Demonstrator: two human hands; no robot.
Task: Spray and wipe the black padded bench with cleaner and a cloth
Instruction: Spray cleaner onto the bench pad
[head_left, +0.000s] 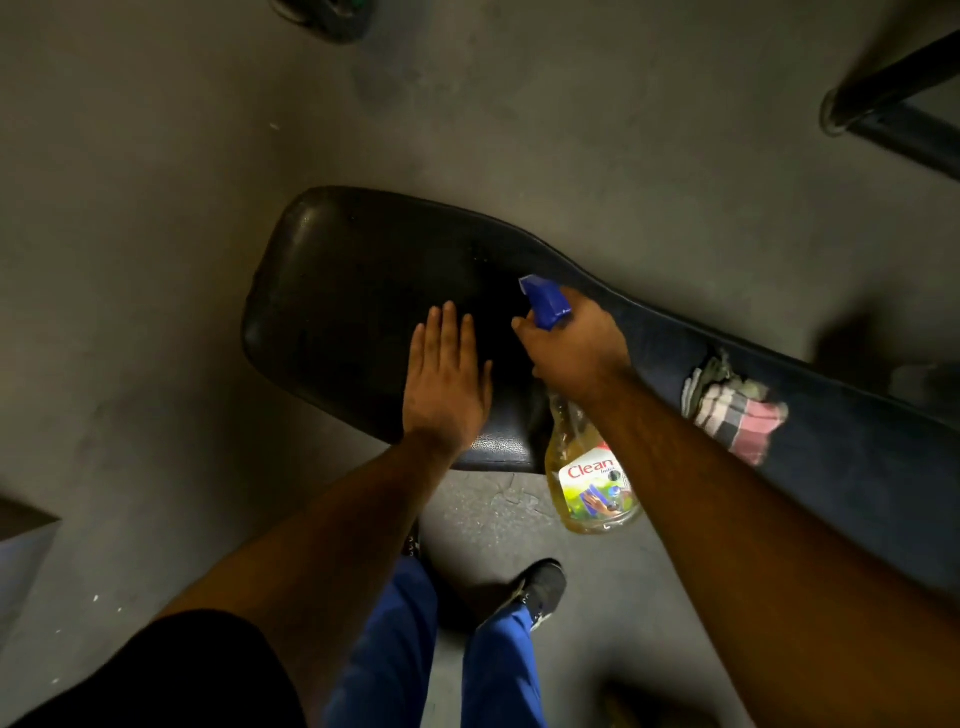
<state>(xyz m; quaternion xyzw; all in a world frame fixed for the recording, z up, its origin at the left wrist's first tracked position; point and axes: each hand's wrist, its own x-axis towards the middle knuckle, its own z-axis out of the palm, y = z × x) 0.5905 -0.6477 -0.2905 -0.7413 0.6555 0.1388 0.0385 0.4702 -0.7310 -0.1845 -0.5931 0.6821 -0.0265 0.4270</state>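
The black padded bench (363, 291) runs its long axis from its wide rounded end at far left toward the right edge, where a checked cloth (732, 410) lies crumpled on its narrower part. The right hand (576, 348) is clamped around the neck of a clear spray bottle (587, 467), blue nozzle aimed far-left over the pad, its base hanging toward the near side; yellowish cleaner fills most of it. The left hand (447, 379) lies flat, fingers together, on the padding just left of the bottle.
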